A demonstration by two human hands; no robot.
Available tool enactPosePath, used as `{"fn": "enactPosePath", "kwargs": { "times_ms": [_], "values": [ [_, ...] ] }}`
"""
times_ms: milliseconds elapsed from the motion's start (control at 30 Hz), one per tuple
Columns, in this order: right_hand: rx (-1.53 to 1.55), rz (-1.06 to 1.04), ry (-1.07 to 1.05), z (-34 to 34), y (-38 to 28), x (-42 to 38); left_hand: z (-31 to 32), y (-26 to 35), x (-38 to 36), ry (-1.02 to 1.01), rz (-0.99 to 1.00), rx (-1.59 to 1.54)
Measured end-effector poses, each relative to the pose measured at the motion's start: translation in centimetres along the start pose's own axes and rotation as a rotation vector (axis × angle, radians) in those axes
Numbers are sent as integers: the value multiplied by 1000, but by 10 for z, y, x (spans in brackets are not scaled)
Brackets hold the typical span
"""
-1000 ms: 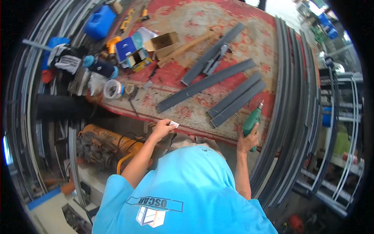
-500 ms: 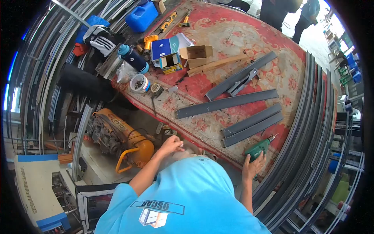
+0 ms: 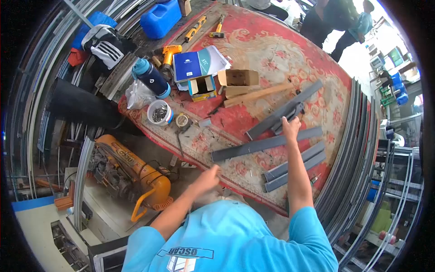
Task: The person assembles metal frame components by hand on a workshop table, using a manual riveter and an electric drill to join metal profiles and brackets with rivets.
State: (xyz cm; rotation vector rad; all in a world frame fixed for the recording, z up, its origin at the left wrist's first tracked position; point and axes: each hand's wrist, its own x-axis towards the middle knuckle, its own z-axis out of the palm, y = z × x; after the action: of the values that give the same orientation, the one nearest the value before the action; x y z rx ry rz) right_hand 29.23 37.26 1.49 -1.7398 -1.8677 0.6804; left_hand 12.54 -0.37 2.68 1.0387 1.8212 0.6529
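My right hand [image 3: 292,128] reaches over the carpeted table [image 3: 267,59], thumb and fingers apart, at the near edge of a dark lever-like tool [image 3: 297,110]. That tool lies against a long grey metal profile [image 3: 304,94]. Beneath my right wrist runs another long grey profile [image 3: 244,150]. Two shorter profiles [image 3: 282,175] lie side by side, partly behind my forearm. Only the front tip of the green drill [image 3: 314,180] shows; my arm hides its body. My left hand [image 3: 206,181] is closed near the table's front edge; what its fingers hold is too small to make out.
A tub of small metal parts [image 3: 160,113], a tape measure [image 3: 182,121], a blue bottle [image 3: 152,78], open boxes [image 3: 238,78] and a yellow drill [image 3: 171,53] crowd the left. Long profiles [image 3: 349,149] line the right edge. An orange compressor [image 3: 136,170] stands below. People [image 3: 335,22] stand beyond.
My right hand has left the green drill and moved forward and up to the lever-like tool. My left hand has shifted slightly right and down. The whole view has tilted a little.
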Motion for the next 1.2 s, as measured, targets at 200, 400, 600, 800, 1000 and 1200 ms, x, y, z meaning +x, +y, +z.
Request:
{"fn": "enactPosePath", "kwargs": {
  "times_ms": [200,400,600,800,1000,1200],
  "values": [
    [-157,321,-115,48,45,61,58,18,65,-24,379,266],
    [986,657,-318,34,86,98,62,35,92,-11,367,385],
    [1125,615,-104,-57,22,34,33,66,89,-32,329,333],
    [928,478,-68,-162,45,-157,-83,128,217,384,613,159],
    [607,858,-217,-186,77,-391,-139,123,367,282,369,804],
    [431,879,-239,-190,86,-398,-147,115,408,113,191,986]
  ]
}}
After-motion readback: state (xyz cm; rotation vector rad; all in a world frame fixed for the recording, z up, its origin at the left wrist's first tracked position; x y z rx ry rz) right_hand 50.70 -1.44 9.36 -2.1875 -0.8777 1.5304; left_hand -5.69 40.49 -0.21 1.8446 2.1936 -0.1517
